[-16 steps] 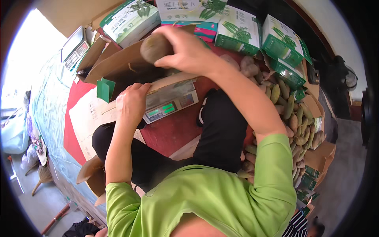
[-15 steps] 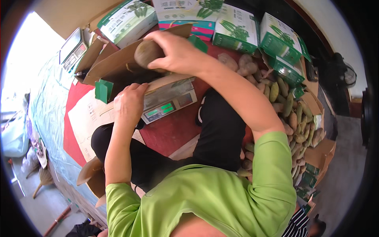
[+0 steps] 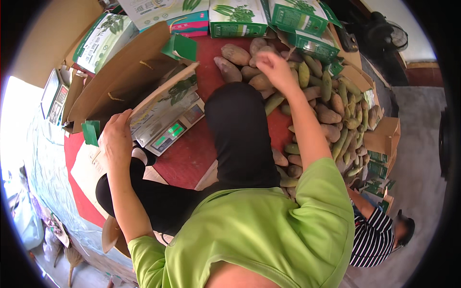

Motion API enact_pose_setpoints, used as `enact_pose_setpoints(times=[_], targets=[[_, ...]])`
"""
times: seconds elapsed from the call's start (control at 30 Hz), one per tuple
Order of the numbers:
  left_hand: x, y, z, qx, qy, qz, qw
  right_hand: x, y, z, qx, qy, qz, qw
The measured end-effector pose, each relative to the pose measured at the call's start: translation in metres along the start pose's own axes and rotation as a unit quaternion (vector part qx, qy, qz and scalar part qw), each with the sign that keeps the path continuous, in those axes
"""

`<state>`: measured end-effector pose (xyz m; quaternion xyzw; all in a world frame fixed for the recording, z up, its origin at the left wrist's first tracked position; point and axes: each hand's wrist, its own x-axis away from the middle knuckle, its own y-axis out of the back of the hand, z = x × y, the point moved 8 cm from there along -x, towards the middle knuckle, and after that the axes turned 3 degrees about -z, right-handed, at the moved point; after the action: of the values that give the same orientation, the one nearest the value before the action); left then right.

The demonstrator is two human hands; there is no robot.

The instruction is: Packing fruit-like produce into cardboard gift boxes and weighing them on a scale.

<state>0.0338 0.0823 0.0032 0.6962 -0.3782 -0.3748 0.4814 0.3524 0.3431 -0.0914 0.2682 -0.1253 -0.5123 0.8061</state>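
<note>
An open cardboard box (image 3: 158, 91) with a brown inside, cord loops and green corner flaps sits tilted on a digital scale (image 3: 165, 137) with a lit green display. My left hand (image 3: 116, 139) grips the box's near left rim. The box's floor is hidden from view. Over at the far right, my right hand (image 3: 277, 71) reaches onto a heap of oblong vegetables (image 3: 329, 115), some brownish and some green. Its fingers look bent and slightly blurred beside a few large brown ones (image 3: 235, 54); whether they hold anything is unclear.
Printed white-and-green cartons (image 3: 238, 19) line the back. A second scale (image 3: 52, 96) stands at far left, near clear plastic sheeting (image 3: 45, 158). My black-clad knee (image 3: 240, 125) rises between box and heap. A person in a striped shirt (image 3: 374, 237) is at lower right.
My right hand has left the box and moved right to the heap; the brown vegetable it held over the box is no longer seen in it. My left hand stays on the rim. The view has shifted right.
</note>
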Motion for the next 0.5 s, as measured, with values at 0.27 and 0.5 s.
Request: enact_pose_setpoints(times=[0.27,0.5], targets=[[-0.004,-0.002,0.000,0.006,0.012,-0.008,1.000,0.183,-0.038,-0.240,0.077,-0.247,0.077,0.963],[-0.005,-0.006,0.001,-0.012,0.023,-0.001,1.000,0.259,-0.069,-0.293,0.116,-0.375,0.122,0.912]])
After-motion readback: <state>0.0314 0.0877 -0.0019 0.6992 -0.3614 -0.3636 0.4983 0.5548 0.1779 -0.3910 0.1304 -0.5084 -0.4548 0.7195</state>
